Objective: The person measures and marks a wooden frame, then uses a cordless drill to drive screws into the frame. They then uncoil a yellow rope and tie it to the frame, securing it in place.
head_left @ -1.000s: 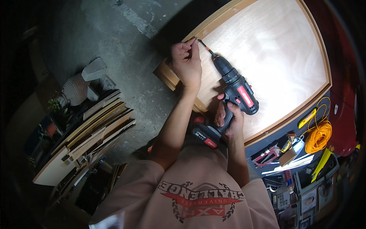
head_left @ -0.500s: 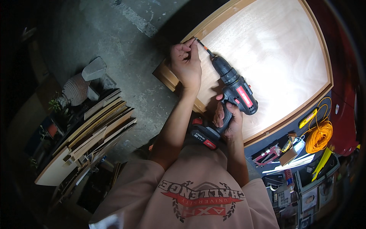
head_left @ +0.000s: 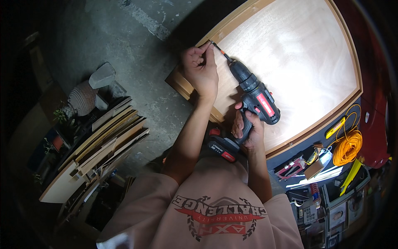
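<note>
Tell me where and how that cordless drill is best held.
Probably the drill is best taken by its handle, coming from the lower right, as the right hand holds it. The handle is a slim bar between the bulkier body and the battery, easy to wrap around, and the bit points away, toward the upper left.

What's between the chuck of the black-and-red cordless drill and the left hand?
In the head view, a slim, orange-banded dark bit runs from the drill's chuck toward the left hand.
</note>
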The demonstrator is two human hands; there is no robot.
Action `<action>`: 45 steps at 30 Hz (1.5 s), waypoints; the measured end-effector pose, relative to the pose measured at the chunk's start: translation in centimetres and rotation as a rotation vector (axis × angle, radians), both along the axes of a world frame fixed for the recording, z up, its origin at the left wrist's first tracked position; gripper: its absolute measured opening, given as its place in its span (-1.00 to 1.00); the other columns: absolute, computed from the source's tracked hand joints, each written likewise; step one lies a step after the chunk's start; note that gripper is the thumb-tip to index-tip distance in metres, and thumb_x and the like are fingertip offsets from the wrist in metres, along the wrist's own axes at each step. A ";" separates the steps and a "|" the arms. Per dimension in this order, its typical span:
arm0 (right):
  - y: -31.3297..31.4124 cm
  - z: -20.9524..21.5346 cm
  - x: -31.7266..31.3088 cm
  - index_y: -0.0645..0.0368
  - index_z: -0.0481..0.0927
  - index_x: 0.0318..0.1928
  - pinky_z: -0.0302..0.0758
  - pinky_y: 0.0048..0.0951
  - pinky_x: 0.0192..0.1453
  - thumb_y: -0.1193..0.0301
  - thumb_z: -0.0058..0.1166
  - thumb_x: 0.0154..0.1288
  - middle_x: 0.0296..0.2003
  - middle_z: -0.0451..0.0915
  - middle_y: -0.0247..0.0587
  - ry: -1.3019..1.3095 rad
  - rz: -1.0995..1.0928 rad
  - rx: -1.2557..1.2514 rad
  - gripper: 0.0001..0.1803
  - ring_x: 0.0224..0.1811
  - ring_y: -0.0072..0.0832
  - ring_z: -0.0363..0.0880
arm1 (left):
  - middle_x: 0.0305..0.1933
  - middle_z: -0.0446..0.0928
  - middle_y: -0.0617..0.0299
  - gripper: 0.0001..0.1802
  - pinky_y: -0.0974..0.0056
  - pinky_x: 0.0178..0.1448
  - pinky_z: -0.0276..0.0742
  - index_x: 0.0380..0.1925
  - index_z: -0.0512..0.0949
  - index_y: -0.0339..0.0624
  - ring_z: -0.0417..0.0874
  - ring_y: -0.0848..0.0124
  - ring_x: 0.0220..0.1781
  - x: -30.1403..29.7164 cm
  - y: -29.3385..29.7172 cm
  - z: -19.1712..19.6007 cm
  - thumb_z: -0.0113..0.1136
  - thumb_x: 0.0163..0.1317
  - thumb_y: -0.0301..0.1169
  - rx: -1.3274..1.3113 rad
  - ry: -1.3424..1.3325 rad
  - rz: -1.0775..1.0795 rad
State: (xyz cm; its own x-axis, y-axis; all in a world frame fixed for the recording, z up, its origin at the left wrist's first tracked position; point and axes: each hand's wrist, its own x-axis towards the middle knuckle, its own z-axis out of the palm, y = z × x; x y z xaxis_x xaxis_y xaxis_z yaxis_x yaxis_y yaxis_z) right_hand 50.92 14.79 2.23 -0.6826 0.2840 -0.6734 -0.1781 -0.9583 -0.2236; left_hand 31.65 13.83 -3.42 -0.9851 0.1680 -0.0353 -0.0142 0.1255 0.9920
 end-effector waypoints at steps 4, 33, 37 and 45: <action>0.0 0.0 0.1 0.32 0.47 0.11 0.33 -0.47 -0.69 0.25 0.04 0.47 -0.63 0.39 -0.29 -0.009 0.004 -0.012 -0.60 -0.81 -0.52 0.32 | -0.11 0.75 0.05 -0.76 0.53 -0.25 0.48 -0.18 0.39 -0.22 0.66 0.63 -0.27 -0.1 -0.2 -0.2 0.31 0.37 -0.59 -0.030 -0.033 -0.004; 0.8 0.2 -0.2 0.10 0.46 -0.15 0.31 -0.45 -0.68 0.18 0.12 0.41 -0.65 0.36 -0.38 -0.031 0.067 -0.122 -0.73 -0.82 -0.53 0.28 | -0.17 0.78 0.16 -0.59 0.53 -0.43 0.41 0.16 0.57 -0.45 0.55 0.70 -0.47 -0.2 -0.1 -0.4 0.36 0.34 -0.53 -0.203 0.105 0.012; 0.9 0.3 -0.2 0.16 0.47 -0.13 0.32 -0.43 -0.66 0.22 0.13 0.40 -0.66 0.37 -0.31 -0.058 0.042 -0.142 -0.73 -0.80 -0.49 0.30 | -0.17 0.78 0.15 -0.58 0.53 -0.40 0.45 0.16 0.57 -0.44 0.57 0.69 -0.44 0.1 -0.2 -0.2 0.37 0.33 -0.52 -0.248 0.058 0.010; 0.7 0.2 -0.4 0.12 0.46 -0.15 0.32 -0.44 -0.69 0.18 0.10 0.42 -0.66 0.35 -0.37 -0.062 0.068 -0.104 -0.72 -0.82 -0.52 0.28 | -0.17 0.77 0.16 -0.59 0.53 -0.44 0.43 0.15 0.58 -0.44 0.57 0.70 -0.43 0.1 0.2 -0.4 0.37 0.33 -0.52 -0.158 0.057 0.035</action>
State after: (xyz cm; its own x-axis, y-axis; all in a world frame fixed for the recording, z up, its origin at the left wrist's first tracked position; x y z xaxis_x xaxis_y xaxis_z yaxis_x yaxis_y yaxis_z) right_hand 50.50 15.50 2.47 -0.6536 0.1650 -0.7386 -0.1012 -0.9862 -0.1307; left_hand 31.75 14.06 -3.77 -0.9915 0.1299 -0.0022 0.0347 0.2806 0.9592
